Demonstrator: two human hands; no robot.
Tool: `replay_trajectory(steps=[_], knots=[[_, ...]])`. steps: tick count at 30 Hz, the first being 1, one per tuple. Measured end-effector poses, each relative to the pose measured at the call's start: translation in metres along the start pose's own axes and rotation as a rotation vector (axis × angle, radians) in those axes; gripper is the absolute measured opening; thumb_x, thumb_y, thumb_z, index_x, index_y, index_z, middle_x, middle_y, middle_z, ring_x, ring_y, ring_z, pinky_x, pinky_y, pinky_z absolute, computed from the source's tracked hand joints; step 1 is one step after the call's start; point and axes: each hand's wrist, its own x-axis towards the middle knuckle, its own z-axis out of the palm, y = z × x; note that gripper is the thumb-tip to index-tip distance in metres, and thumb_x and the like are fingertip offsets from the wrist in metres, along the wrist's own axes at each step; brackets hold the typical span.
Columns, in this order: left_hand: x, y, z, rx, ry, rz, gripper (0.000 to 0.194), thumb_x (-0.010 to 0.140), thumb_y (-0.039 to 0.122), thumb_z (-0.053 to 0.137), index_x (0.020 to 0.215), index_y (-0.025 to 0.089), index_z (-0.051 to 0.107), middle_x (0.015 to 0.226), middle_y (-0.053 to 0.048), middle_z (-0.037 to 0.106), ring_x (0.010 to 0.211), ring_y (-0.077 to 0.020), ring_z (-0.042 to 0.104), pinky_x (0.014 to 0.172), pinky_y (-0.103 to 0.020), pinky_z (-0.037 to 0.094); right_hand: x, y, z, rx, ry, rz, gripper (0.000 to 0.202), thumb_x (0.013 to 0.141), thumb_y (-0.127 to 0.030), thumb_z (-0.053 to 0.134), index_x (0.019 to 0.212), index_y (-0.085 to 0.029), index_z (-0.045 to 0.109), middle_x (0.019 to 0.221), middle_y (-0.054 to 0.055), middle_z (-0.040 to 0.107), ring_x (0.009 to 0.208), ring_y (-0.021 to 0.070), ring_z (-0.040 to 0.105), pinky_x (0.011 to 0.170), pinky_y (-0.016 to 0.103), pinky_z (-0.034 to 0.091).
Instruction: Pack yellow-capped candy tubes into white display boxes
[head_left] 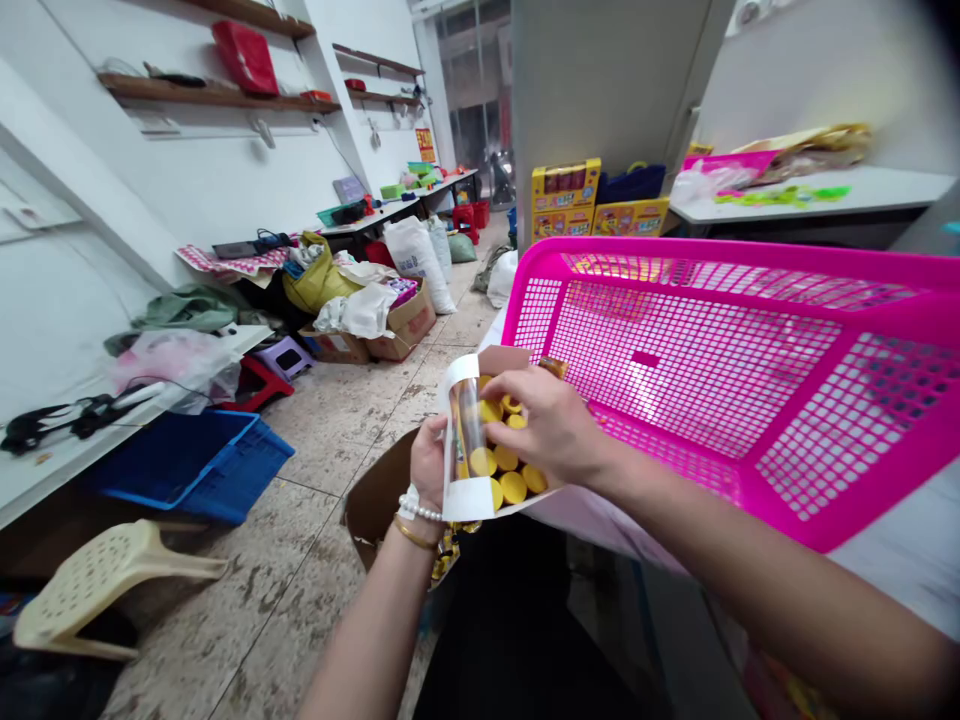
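Note:
A white-edged box (470, 500) with a clear window is tilted open, and several yellow round caps (514, 487) show inside it. My left hand (429, 465), with a pearl bracelet and a gold bangle at the wrist, grips the box's left side. Over the open side is my right hand (544, 415), its fingers bent and apart at the yellow caps; whether it pinches one is hidden. A brown cardboard flap (502, 358) stands up at the box's far end.
A large pink mesh basket (697, 350) lies on the table at the right. Below the hands is an open cardboard box (375, 480). A blue crate (187, 465) and a cream stool (105, 580) stand left. Yellow boxes (564, 200) are stacked beyond the basket.

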Motion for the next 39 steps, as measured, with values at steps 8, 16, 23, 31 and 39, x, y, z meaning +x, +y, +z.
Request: replay_trajectory(steps=[8,16,23,31,39], knots=[[-0.001,-0.006,0.009,0.005,-0.021,-0.05,0.06,0.098,0.064,0.041,0.132,0.019,0.063,0.122,-0.011,0.074,0.126,-0.0301,0.064,0.108,-0.045,0.05,0.01,0.024,-0.037,-0.16,-0.088,0.138,0.022,0.094,-0.036,0.06,0.092,-0.021,0.077,0.091,0.005,0.076,0.079,0.0175,0.066,0.072,0.031,0.048],[-0.004,-0.006,0.014,0.004,-0.069,-0.1,0.067,0.096,0.066,0.041,0.143,0.021,0.056,0.131,-0.012,0.07,0.134,-0.0327,0.057,0.113,-0.049,0.043,-0.011,0.083,-0.03,-0.621,-0.36,0.539,0.032,0.083,-0.03,0.062,0.113,-0.017,0.064,0.089,0.015,0.073,0.076,0.0277,0.068,0.054,0.032,0.042],[-0.002,-0.006,0.01,0.029,-0.049,-0.122,0.069,0.096,0.068,0.039,0.144,0.022,0.056,0.129,-0.011,0.071,0.132,-0.0316,0.059,0.111,-0.047,0.045,-0.004,0.065,-0.046,0.079,0.074,0.46,0.044,0.081,-0.027,0.064,0.124,-0.02,0.059,0.097,0.009,0.072,0.086,0.0243,0.069,0.073,0.038,0.055],[0.0,-0.009,0.01,0.082,-0.096,-0.1,0.062,0.098,0.064,0.042,0.142,0.022,0.057,0.126,-0.011,0.073,0.126,-0.0315,0.064,0.107,-0.047,0.05,0.001,0.022,-0.006,0.558,0.101,0.328,0.037,0.073,-0.03,0.078,0.098,-0.023,0.052,0.085,-0.002,0.067,0.077,0.0156,0.064,0.072,0.032,0.053],[0.002,-0.009,0.004,0.089,-0.094,-0.001,0.041,0.101,0.046,0.048,0.127,0.021,0.068,0.119,-0.008,0.075,0.121,-0.0279,0.067,0.106,-0.04,0.052,0.001,0.015,0.0,0.246,0.081,-0.001,0.01,0.08,-0.023,0.074,0.08,-0.019,0.065,0.095,0.005,0.068,0.086,0.017,0.062,0.079,0.032,0.051]])
